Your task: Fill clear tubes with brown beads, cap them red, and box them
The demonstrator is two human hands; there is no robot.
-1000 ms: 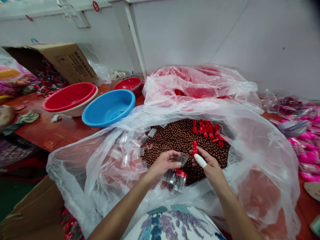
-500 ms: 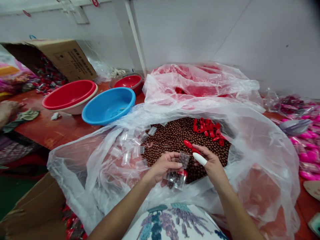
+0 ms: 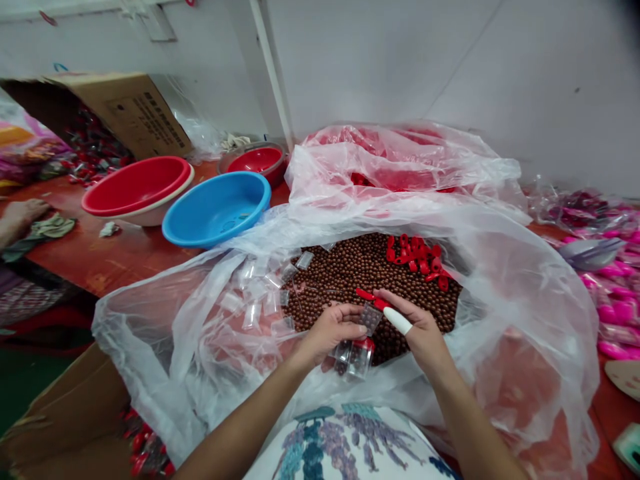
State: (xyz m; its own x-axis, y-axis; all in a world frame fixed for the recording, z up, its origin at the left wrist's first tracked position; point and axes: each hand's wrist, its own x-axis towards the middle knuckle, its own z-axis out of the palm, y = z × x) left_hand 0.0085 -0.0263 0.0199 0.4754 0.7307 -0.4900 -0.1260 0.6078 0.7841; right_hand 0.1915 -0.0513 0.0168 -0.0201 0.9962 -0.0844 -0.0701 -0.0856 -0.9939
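Note:
My left hand [image 3: 333,333] is closed round several small clear plastic boxes; the upper clear box [image 3: 370,319] has brown balls in it. Below it hangs another clear box [image 3: 360,360] with a red cap. My right hand [image 3: 415,327], a white cover on its thumb, pinches a red cap [image 3: 381,303] at the mouth of the upper box. Under both hands lies a heap of brown chocolate-like balls [image 3: 345,267] in an open clear plastic bag [image 3: 520,293]. Loose red caps [image 3: 415,255] rest on the far side of the heap, and clear boxes [image 3: 255,287] lie to its left.
A blue basin [image 3: 217,208] and a red basin [image 3: 137,185] stand at the back left, before a cardboard box [image 3: 130,117] of filled pieces. Another person's hand [image 3: 25,213] rests at the far left. Pink packets [image 3: 620,287] pile up on the right.
My right hand has moved left and slightly down, bringing the red cap against the upper clear box. My left hand has stayed nearly in place.

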